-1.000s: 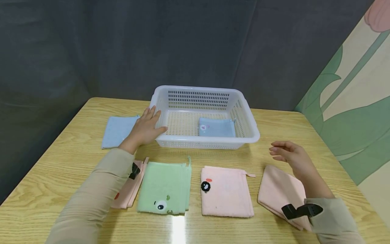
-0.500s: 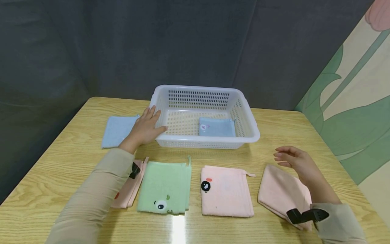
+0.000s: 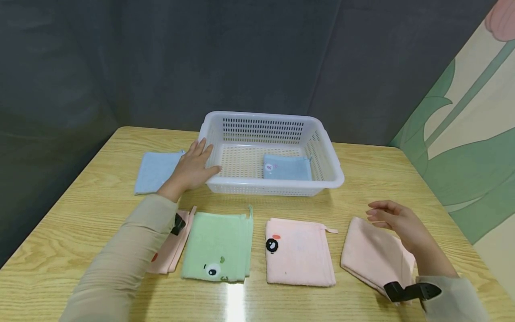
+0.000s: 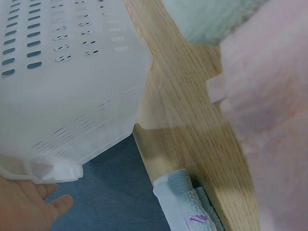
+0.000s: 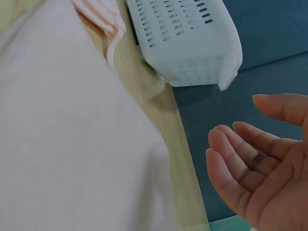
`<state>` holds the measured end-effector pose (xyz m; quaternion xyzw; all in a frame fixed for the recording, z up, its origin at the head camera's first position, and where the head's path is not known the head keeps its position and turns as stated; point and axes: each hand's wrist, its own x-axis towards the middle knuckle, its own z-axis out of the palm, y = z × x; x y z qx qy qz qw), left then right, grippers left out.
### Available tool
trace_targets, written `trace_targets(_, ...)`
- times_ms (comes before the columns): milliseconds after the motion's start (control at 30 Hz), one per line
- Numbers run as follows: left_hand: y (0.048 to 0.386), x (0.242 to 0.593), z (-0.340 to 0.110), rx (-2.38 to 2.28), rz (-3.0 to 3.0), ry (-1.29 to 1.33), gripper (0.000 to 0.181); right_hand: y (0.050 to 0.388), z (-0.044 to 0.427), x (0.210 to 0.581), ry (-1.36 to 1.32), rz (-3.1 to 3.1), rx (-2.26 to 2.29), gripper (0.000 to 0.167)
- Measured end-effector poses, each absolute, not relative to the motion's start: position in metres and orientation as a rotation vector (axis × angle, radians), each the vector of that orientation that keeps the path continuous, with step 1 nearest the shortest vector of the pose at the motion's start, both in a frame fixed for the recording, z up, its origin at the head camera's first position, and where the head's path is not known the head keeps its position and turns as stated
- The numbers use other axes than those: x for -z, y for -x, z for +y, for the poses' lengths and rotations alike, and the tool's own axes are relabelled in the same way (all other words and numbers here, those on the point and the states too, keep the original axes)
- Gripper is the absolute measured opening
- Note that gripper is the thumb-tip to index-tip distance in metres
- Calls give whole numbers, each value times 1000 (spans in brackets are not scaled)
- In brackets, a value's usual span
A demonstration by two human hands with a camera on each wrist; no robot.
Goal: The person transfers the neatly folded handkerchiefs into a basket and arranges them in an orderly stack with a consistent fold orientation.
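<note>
My left hand (image 3: pixel 192 169) rests on the left rim of a white plastic basket (image 3: pixel 273 182), its fingers spread. Inside the basket, toward its right front, lies a folded blue towel (image 3: pixel 291 168). My right hand (image 3: pixel 402 225) hovers over the back right part of a folded pink towel (image 3: pixel 368 252), holding nothing. In the right wrist view its fingers (image 5: pixel 231 154) are loosely bent and apart from the thumb. A second blue towel (image 3: pixel 154 172) lies left of the basket, partly behind my left hand.
In front of the basket lie a green towel (image 3: pixel 217 246) with an embroidered face and a pink towel (image 3: pixel 299 252) with a black eye. Another pink towel (image 3: pixel 170 250) is half covered by my left sleeve. A dark curtain (image 3: pixel 257 58) stands behind the wooden table (image 3: pixel 104 179).
My right hand has drifted a little to the right and toward me, over the rightmost pink towel. The left hand and the basket have stayed in place.
</note>
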<state>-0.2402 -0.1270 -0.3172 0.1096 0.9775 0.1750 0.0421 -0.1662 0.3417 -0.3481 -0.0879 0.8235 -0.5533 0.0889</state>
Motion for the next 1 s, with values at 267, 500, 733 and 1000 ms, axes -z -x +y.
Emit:
trace_targets(267, 240, 317, -127, -529, 2993, -335, 70, 162, 349, 352, 224, 2500, 1550, 37)
trace_targets(500, 240, 317, -126, -533, 2992, -338, 70, 159, 355, 354, 192, 2465, 1577, 31)
trace_targets(733, 241, 319, -128, -539, 2986, -335, 70, 159, 359, 357, 149, 2478, 1493, 44)
trace_targets(1000, 242, 321, -128, -539, 2994, -339, 70, 158, 370, 362, 83, 2496, 1418, 50)
